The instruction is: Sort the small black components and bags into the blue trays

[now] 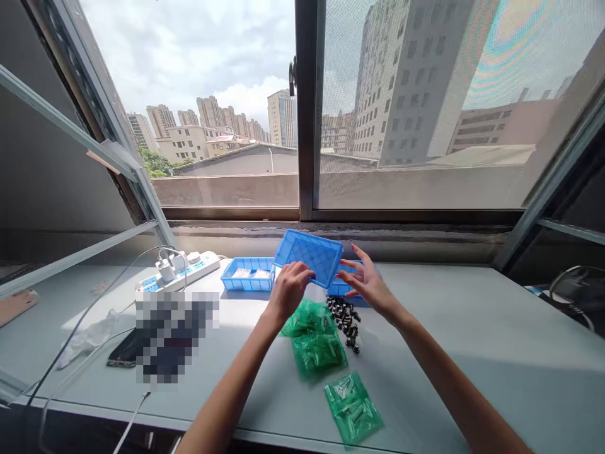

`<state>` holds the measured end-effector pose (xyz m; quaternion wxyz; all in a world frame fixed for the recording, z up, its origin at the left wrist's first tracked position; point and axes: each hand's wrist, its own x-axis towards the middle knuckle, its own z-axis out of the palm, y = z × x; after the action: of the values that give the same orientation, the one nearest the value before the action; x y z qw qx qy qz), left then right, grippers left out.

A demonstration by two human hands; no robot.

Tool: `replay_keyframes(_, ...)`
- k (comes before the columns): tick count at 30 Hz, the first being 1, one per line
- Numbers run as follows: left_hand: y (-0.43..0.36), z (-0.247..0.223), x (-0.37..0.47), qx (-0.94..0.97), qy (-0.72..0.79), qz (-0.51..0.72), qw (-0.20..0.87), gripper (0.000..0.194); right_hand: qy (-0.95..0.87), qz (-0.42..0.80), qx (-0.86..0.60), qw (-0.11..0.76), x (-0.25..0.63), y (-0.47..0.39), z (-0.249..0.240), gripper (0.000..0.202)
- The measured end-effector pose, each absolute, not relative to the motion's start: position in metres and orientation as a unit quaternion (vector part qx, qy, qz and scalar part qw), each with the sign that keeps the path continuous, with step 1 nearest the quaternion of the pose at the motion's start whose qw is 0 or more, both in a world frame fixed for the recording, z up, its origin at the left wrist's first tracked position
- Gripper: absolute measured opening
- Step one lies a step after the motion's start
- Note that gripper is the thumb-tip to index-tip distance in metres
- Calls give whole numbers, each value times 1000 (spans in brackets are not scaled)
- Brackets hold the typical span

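Note:
Above the table, a blue plastic basket (309, 252) is tilted up in the air. My left hand (290, 287) grips its lower left edge with closed fingers. My right hand (366, 284) is beside the basket's right side, fingers spread, its fingertips close to the edge; whether they touch it is unclear. Below the basket lie green plastic bags (319, 350) and a pile of small dark metal parts (346, 321). Another green bag (353, 410) lies nearer the front edge. Behind my right hand, a second blue basket (336, 289) is partly hidden.
A blue basket (231, 285) with white packets stands left of my hands. Further left are a white power strip (203, 266) with cables, a dark phone (123, 350), a pixelated area and crumpled clear plastic (92, 334). The window frame (309, 126) rises behind the table (425, 328).

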<state>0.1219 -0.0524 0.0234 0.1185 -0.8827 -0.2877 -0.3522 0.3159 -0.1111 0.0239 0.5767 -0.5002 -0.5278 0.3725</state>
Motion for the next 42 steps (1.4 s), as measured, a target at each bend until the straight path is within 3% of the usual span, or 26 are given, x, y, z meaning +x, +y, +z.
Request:
replay_keyframes(5,-36,11,112,-870,-317,-348,150,31,-611,147,-565,534,360,-113,5,40)
replay_keyframes(9,-39,-2,107,-890,-304,-303,156,52,-638,0,-618,459,368,-117,-14,24)
replay_keyframes(15,-43,-6,106,-902,-265,-311,138,58,-688,10,-626,366,362,-122,-19,23)
replay_keyframes(22,-34,-15,110,-916,-289,-264,85,63,-681,35,-629,373,369,-118,-23,26)
replay_keyframes(31,-24,-25,110,-894,-299,-333,2,27,-688,19,-617,381,371,-117,-27,27)
replay_keyframes(42,-23,-22,114,-893,-273,-356,-40,25,-692,2,-617,374,371,-117,-28,36)
